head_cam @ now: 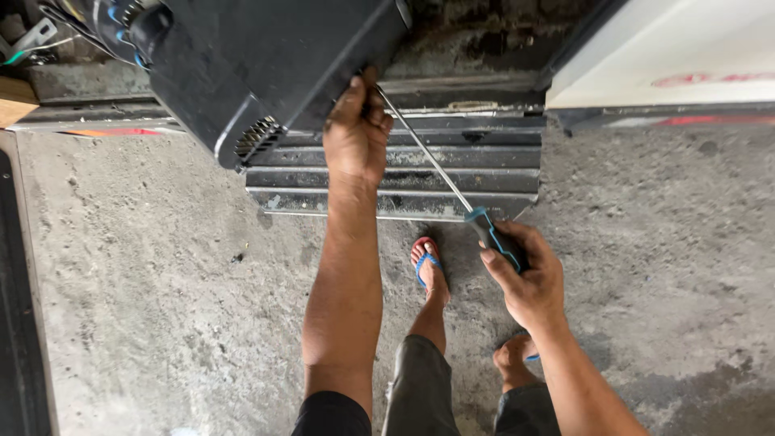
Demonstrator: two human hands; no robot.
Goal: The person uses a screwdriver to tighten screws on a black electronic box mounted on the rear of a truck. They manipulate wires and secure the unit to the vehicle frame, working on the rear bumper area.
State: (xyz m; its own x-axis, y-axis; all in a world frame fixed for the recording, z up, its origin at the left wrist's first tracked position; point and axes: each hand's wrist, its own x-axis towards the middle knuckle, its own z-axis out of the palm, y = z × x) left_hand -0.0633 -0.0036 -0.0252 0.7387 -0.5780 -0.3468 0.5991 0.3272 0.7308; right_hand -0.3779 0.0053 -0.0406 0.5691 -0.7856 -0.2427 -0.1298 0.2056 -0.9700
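Observation:
A large black plastic casing [266, 56] with vent slots near its lower corner hangs over the floor at the top of the view. My left hand [355, 133] grips its lower edge. My right hand [525, 278] is wrapped around the black and blue handle of a long screwdriver [428, 157]. Its thin metal shaft runs up and to the left, and the tip meets the casing's edge right beside my left hand's fingers.
Metal door tracks [404, 173] cross the rough concrete floor [161, 266] under the casing. My feet in blue sandals [426, 262] stand just below them. A white panel [670, 48] is at the top right; wires [113, 20] show at the casing's top left.

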